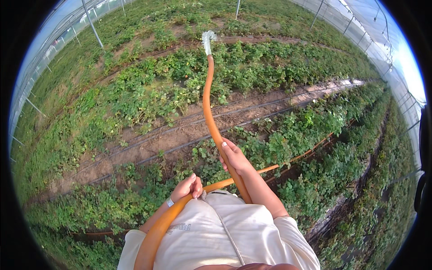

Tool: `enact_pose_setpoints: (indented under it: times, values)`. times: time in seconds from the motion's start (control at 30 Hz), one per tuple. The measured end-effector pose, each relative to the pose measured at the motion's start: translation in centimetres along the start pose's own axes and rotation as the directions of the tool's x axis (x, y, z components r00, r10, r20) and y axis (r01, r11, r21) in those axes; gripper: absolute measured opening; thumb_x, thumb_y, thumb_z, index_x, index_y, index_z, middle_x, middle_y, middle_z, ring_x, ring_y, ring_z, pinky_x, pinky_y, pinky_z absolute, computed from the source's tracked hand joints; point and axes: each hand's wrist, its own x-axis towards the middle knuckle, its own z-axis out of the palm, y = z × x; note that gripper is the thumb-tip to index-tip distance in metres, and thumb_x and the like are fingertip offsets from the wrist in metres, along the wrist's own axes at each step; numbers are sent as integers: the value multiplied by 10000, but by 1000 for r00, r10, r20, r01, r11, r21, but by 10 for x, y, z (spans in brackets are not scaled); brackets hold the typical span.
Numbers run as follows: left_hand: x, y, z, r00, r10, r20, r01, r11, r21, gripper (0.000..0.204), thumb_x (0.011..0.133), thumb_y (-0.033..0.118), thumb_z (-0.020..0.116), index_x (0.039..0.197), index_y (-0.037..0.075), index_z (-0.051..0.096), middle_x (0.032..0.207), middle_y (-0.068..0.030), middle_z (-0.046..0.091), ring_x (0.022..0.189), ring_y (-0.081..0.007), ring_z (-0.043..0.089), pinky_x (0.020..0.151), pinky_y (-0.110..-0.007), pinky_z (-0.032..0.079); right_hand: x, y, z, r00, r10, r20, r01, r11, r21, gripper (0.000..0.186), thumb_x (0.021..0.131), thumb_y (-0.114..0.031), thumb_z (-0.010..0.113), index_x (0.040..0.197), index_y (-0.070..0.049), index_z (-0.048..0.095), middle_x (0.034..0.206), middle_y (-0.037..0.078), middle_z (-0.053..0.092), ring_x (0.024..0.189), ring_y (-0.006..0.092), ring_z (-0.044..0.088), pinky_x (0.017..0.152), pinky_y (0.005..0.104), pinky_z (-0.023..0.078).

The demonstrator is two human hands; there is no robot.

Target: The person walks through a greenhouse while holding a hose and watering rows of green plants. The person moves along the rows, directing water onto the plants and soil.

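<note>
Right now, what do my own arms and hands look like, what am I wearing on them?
Both arms are bare from the short sleeves down. The sleeves belong to a pale cream T-shirt with a faint grey print on the chest. The left hand has a thin white band at its wrist. The right hand wears no glove, ring or band that shows. The fingers are uncovered on both hands.

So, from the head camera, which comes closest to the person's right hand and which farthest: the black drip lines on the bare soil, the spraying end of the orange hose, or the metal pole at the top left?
1. Black drip lines, on the bare soil strip just left of and beyond the right hand.
2. Spraying end of the orange hose, straight ahead above the plants.
3. Metal pole, far off at the upper left.
</note>
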Motion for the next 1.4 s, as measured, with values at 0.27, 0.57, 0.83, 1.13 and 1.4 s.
enact_pose_setpoints:
  times: [0.27, 0.57, 0.83, 1.13, 1.4]
  values:
    - [-2, -2, -4, 999, 12, -32, -12, 1000, -9, 526, 1055, 478, 330, 737, 93, 495, 567, -17, 453, 598, -147, 459, 595, -265, 383, 2, -6, 20, 995, 39, 95, -35, 998, -51, 569, 1035, -404, 469, 1517, -143, 318, 674, 30, 547, 456, 111, 498, 416, 250, 433]
    - [-6, -4, -23, 982, 107, -153, -101, 994, 47, 422, 1056, 405, 394, 808, 88, 524, 634, -18, 503, 629, -130, 493, 616, -255, 404, 10, -6, 44, 975, 104, 198, -91, 993, -72, 561, 1043, -390, 451, 1532, -167, 289, 674, 29, 535, 456, 121, 487, 413, 256, 422]
    - [19, 39, -89, 731, 328, -599, -287, 943, 165, 437, 1030, 420, 458, 1316, 92, 503, 1204, -106, 627, 1043, -205, 623, 958, -381, 472, 15, -5, 74, 910, 196, 366, -172, 980, -97, 561, 1048, -387, 434, 1540, -168, 279, 673, 34, 534, 467, 129, 488, 422, 264, 419]
    - [28, 82, -67, 815, 528, -237, -578, 768, -277, 545, 1014, 479, 466, 1394, 90, 444, 1223, -158, 622, 1151, -270, 598, 1032, -450, 454, 15, -4, 99, 834, 216, 508, -192, 976, -100, 565, 1043, -419, 437, 1531, -168, 299, 668, 48, 528, 455, 145, 488, 418, 266, 424]
    - [10, 88, -66, 738, 615, -278, -673, 702, -232, 323, 991, 418, 558, 1130, 126, 540, 833, -11, 515, 820, -195, 550, 921, -448, 479, 22, 4, 116, 785, 246, 569, -212, 969, -127, 601, 1019, -469, 462, 1515, -165, 311, 659, 66, 529, 445, 155, 495, 416, 270, 433]
